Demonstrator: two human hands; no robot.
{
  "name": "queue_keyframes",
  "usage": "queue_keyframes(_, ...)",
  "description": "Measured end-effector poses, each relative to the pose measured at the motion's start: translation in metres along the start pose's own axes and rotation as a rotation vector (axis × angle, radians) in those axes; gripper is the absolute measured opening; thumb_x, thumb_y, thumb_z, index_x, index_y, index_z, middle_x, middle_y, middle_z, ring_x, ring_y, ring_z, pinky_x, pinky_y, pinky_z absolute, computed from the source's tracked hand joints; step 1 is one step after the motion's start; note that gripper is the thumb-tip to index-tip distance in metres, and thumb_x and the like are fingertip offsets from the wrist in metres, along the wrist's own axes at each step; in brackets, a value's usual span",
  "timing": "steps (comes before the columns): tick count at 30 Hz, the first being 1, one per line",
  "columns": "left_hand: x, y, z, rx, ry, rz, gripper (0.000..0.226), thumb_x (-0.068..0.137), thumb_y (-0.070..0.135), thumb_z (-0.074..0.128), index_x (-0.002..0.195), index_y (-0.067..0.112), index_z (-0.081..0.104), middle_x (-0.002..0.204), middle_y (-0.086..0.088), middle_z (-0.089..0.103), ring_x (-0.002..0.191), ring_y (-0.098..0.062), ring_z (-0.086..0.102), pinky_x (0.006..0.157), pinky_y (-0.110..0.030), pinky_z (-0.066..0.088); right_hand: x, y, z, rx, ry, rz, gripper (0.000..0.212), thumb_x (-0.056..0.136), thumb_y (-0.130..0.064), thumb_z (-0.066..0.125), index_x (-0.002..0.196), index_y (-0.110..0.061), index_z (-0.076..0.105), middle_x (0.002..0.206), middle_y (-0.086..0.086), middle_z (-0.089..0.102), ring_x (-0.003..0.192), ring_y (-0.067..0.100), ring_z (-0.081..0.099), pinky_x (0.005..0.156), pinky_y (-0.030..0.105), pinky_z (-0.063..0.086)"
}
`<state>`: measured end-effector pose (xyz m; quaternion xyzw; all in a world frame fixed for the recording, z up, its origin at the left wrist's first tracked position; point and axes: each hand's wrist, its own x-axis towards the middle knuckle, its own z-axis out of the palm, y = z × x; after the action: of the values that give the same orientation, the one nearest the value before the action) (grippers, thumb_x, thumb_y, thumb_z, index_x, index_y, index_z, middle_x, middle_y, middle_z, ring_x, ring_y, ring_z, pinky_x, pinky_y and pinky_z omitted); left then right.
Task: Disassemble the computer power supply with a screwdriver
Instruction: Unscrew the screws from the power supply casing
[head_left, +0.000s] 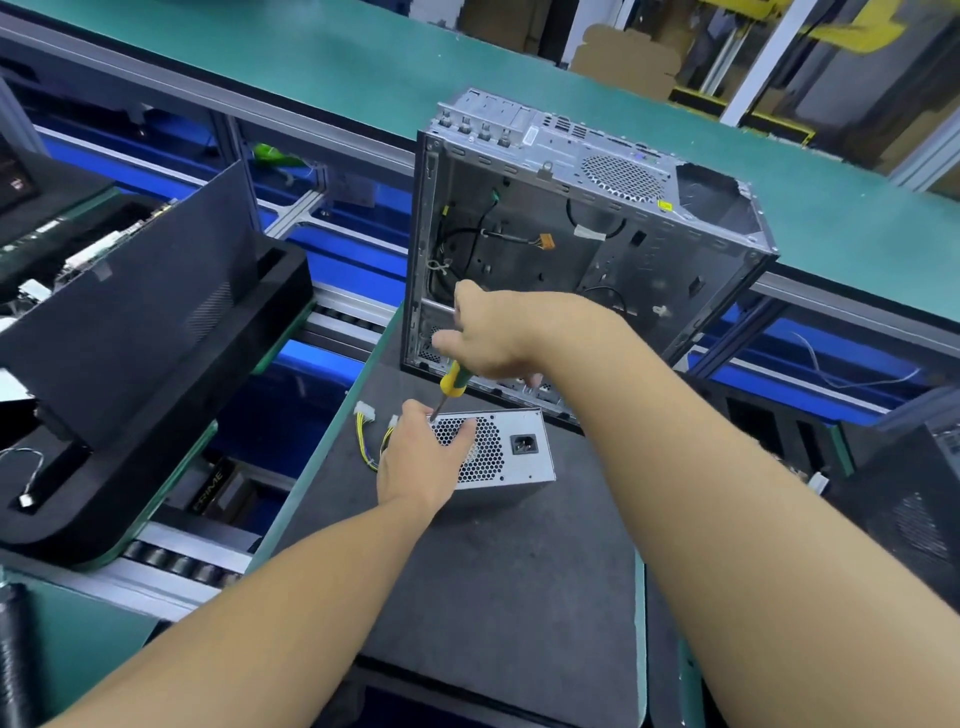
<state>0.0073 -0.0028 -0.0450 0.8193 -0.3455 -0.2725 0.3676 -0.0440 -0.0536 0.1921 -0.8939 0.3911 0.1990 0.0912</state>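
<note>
The grey power supply (511, 452) lies on a dark mat (498, 571), its honeycomb grille and black socket facing me. Yellow wires with white plugs (365, 431) trail from its left end. My left hand (421, 460) lies over the unit's left end, fingers curled round its top edge. My right hand (485, 338) grips a screwdriver (448, 387) with a yellow and green handle. The tip points down at the unit's upper left corner, beside my left fingers.
An open, gutted silver computer case (582, 234) stands right behind the power supply. A black case panel (140, 322) leans on the roller conveyor at left. A green bench top (857, 218) runs across the back. Another dark case (919, 499) sits at right.
</note>
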Motion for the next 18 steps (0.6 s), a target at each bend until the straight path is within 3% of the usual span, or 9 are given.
queue_keyframes(3, 0.001, -0.001, -0.001, -0.009, -0.014, -0.002, 0.047, 0.081, 0.072, 0.053, 0.102, 0.035, 0.033, 0.097, 0.008, 0.059, 0.092, -0.023, 0.059, 0.078, -0.042, 0.052, -0.001, -0.007, -0.002, -0.141, -0.014, 0.015, 0.036, 0.107, -0.024, 0.024, 0.14, -0.013, 0.036, 0.109, 0.008, 0.045, 0.092, 0.032, 0.049, 0.067, 0.037, 0.037)
queue_keyframes(6, 0.003, -0.002, -0.001, -0.05, -0.037, 0.002, 0.045, 0.082, 0.07, 0.056, 0.1, 0.035, 0.034, 0.095, 0.009, 0.058, 0.093, -0.023, 0.059, 0.081, -0.044, 0.052, 0.004, -0.008, -0.001, -0.131, 0.001, 0.002, 0.026, 0.105, -0.023, 0.032, 0.125, -0.01, 0.044, 0.09, 0.011, 0.042, 0.074, 0.027, 0.044, 0.056, 0.035, 0.032)
queue_keyframes(8, 0.004, -0.002, -0.002, -0.08, -0.054, 0.0, 0.045, 0.083, 0.068, 0.058, 0.1, 0.033, 0.036, 0.095, 0.007, 0.059, 0.094, -0.024, 0.058, 0.085, -0.046, 0.051, 0.007, -0.009, -0.001, -0.043, -0.015, 0.008, 0.026, 0.103, -0.031, 0.041, 0.116, -0.009, 0.038, 0.097, 0.013, 0.054, 0.07, 0.024, 0.046, 0.056, 0.036, 0.031)
queue_keyframes(10, 0.004, -0.002, -0.002, -0.108, -0.07, -0.002, 0.045, 0.084, 0.065, 0.059, 0.101, 0.031, 0.037, 0.099, 0.005, 0.059, 0.097, -0.026, 0.057, 0.089, -0.047, 0.049, 0.009, -0.009, -0.002, -0.033, -0.048, -0.025, 0.028, 0.1, -0.031, 0.048, 0.116, -0.01, 0.037, 0.103, 0.012, 0.059, 0.073, 0.025, 0.048, 0.059, 0.037, 0.035)
queue_keyframes(13, 0.005, -0.002, -0.003, -0.144, -0.073, 0.01, 0.042, 0.086, 0.062, 0.061, 0.096, 0.029, 0.038, 0.091, 0.006, 0.057, 0.094, -0.027, 0.056, 0.087, -0.048, 0.049, 0.011, -0.007, -0.008, 0.031, -0.062, -0.03, 0.028, 0.093, -0.02, 0.057, 0.115, -0.014, 0.042, 0.109, 0.011, 0.05, 0.079, 0.027, 0.052, 0.074, 0.042, 0.048)
queue_keyframes(15, 0.006, -0.002, -0.003, -0.156, -0.07, 0.024, 0.04, 0.086, 0.06, 0.062, 0.092, 0.03, 0.037, 0.082, 0.009, 0.054, 0.088, -0.026, 0.056, 0.086, -0.048, 0.049, 0.01, -0.007, -0.008, 0.06, -0.08, -0.005, 0.025, 0.093, -0.019, 0.056, 0.114, -0.015, 0.043, 0.113, 0.011, 0.047, 0.082, 0.028, 0.053, 0.079, 0.044, 0.05)
queue_keyframes(18, 0.006, -0.003, -0.003, -0.179, -0.068, 0.033, 0.038, 0.087, 0.058, 0.063, 0.093, 0.028, 0.039, 0.083, 0.012, 0.051, 0.089, -0.024, 0.055, 0.091, -0.05, 0.047, 0.009, -0.011, -0.005, 0.034, -0.059, 0.072, 0.035, 0.101, -0.036, 0.045, 0.123, -0.01, 0.038, 0.115, 0.013, 0.055, 0.084, 0.029, 0.052, 0.068, 0.04, 0.041)
